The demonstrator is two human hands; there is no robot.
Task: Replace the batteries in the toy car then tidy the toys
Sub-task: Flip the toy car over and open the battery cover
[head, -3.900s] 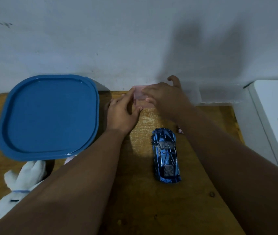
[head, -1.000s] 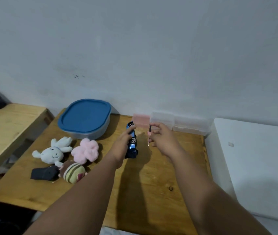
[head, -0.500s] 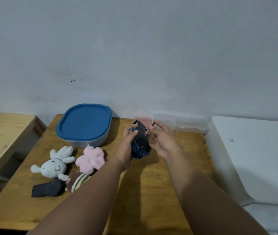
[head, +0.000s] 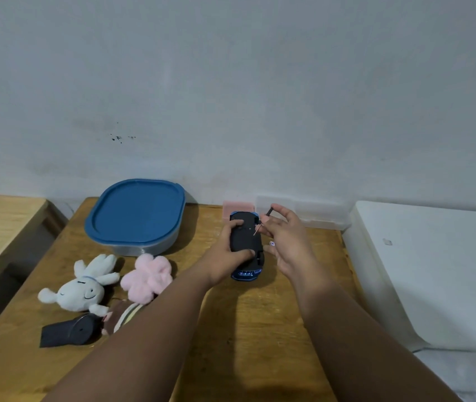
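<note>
Blue toy car (head: 245, 245), black underside up, sits gripped in the left hand (head: 221, 258), thumb and fingers curled over its base. Just right of it, the right hand (head: 286, 239) pinches a thin dark-handled screwdriver (head: 262, 224), tip at the base's right edge. A blue-lidded container (head: 136, 216) and plush toys (head: 147, 274) lie left of the fingers. A white surface (head: 434, 271) borders the wooden table (head: 260, 329) to their right, and plain wood shows nearer than the wrists.

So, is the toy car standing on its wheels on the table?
No, the left hand holds the toy car with its black underside turned up toward the camera.
</note>
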